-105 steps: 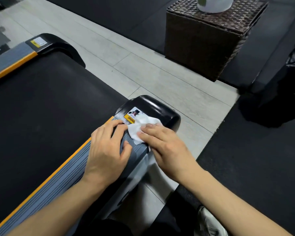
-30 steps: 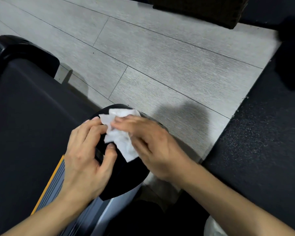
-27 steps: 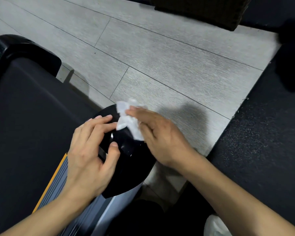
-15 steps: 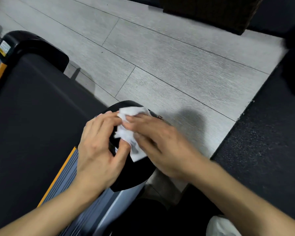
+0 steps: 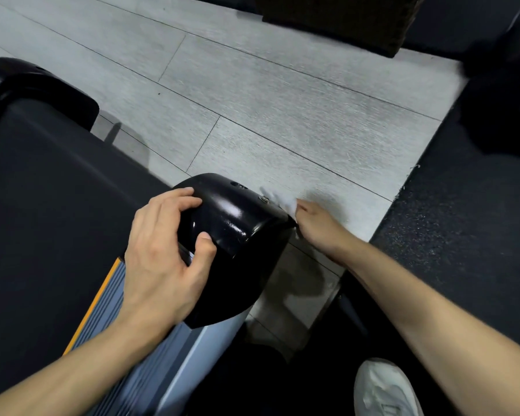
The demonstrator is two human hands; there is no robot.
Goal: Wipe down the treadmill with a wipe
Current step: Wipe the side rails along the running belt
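White wipe (image 5: 279, 201), two hands: left hand (image 5: 162, 253), right hand (image 5: 318, 226).

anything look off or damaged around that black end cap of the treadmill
Nothing stands out. The glossy black end cap sits intact on the rail, with no cracks or spills visible. The left hand holds the cap, and the right hand works a blurred white wipe along its outer side.

- pale grey plank floor (image 5: 282, 94) is carrying the treadmill (image 5: 57, 205), whose glossy black end cap (image 5: 237, 223) is sitting at its rear corner.
- dark speckled rubber mat (image 5: 463, 235) is lying along the floor's right edge.
- dark wicker box (image 5: 336, 22) is standing at the far side.
- white shoe (image 5: 385, 388) is resting near the bottom.
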